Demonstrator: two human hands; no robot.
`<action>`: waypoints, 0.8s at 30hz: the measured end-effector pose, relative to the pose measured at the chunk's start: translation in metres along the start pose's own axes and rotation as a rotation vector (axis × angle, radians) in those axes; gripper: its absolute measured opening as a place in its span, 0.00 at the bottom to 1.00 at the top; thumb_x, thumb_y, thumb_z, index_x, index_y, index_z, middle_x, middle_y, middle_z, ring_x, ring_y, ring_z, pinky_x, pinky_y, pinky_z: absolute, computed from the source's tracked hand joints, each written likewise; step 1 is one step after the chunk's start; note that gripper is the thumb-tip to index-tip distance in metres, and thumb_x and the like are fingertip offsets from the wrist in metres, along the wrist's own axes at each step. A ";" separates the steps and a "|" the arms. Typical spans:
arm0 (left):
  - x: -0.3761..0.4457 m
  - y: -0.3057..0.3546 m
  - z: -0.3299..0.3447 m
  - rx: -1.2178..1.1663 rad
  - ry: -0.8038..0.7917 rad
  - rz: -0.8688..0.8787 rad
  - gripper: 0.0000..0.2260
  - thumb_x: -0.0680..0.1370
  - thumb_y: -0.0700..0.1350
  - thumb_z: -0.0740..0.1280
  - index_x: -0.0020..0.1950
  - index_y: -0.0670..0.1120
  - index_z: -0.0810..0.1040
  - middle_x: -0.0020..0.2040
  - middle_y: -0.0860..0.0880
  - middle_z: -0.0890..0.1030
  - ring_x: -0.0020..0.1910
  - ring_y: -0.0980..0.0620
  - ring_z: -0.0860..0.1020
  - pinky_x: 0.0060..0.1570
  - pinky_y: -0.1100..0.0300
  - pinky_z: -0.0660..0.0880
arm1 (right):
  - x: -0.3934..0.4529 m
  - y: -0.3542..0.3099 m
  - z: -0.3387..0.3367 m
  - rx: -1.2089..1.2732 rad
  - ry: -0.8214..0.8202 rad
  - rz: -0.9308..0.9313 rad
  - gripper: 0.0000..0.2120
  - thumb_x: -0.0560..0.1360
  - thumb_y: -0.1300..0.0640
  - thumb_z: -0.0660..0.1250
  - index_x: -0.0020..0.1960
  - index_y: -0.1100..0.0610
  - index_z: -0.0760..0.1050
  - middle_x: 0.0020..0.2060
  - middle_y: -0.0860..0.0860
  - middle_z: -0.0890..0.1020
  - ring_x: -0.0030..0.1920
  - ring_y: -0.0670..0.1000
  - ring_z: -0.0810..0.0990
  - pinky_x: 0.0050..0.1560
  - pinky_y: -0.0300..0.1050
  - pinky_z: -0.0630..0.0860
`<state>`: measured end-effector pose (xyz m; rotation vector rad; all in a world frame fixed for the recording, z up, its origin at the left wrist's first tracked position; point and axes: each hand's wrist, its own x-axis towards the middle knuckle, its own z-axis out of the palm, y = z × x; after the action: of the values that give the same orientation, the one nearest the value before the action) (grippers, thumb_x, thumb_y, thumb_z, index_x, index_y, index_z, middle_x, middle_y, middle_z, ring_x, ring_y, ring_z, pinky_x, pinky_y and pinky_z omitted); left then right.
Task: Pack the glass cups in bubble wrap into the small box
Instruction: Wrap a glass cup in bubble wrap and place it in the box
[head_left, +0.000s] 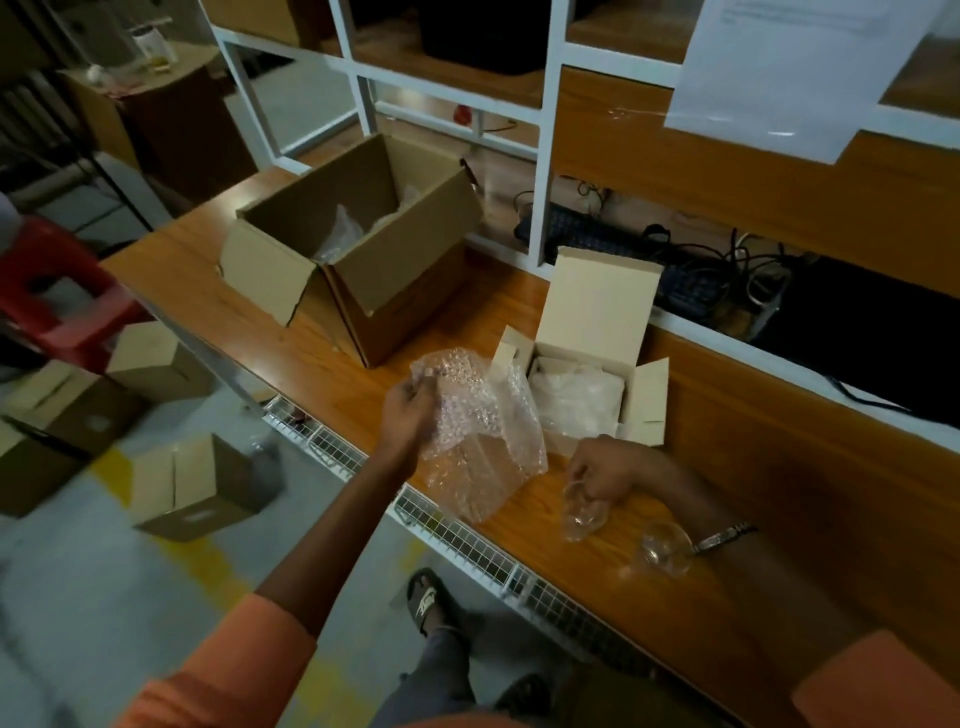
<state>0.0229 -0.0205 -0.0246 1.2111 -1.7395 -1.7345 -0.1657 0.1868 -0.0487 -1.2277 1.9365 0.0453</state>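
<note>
On the table edge, left hand pinches wrap, right hand grips a cup; second cup could be elbowed off.

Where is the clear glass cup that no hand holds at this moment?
In the head view the free clear glass cup lies low on the right, on the wooden table, beside the right forearm, right of the cup in the right hand.

— Over on the wooden table, a large brown cardboard box stands open.
— And off left, a red plastic stool, more cardboard boxes on the floor.
</note>
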 end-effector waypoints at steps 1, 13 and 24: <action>-0.001 0.001 -0.002 -0.014 0.002 -0.010 0.13 0.88 0.50 0.59 0.57 0.42 0.77 0.42 0.47 0.76 0.33 0.55 0.72 0.26 0.64 0.72 | -0.002 0.000 -0.005 -0.015 0.034 -0.010 0.16 0.75 0.64 0.69 0.57 0.50 0.88 0.49 0.44 0.86 0.46 0.46 0.82 0.43 0.37 0.79; 0.006 0.049 0.029 -0.177 -0.020 -0.037 0.12 0.88 0.48 0.60 0.55 0.45 0.80 0.44 0.48 0.84 0.37 0.55 0.83 0.33 0.61 0.79 | -0.041 -0.023 -0.080 0.888 0.276 -0.463 0.11 0.80 0.66 0.71 0.59 0.58 0.87 0.72 0.46 0.78 0.70 0.49 0.78 0.60 0.57 0.83; 0.023 0.124 0.038 -0.287 -0.606 -0.073 0.19 0.88 0.50 0.57 0.66 0.39 0.82 0.62 0.39 0.85 0.57 0.43 0.85 0.59 0.51 0.81 | -0.053 -0.011 -0.147 1.366 0.559 -0.252 0.18 0.74 0.60 0.76 0.62 0.62 0.82 0.50 0.56 0.87 0.47 0.51 0.85 0.44 0.44 0.83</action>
<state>-0.0556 -0.0338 0.0804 0.6690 -1.6642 -2.4746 -0.2386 0.1572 0.0874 -0.4903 1.5693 -1.6001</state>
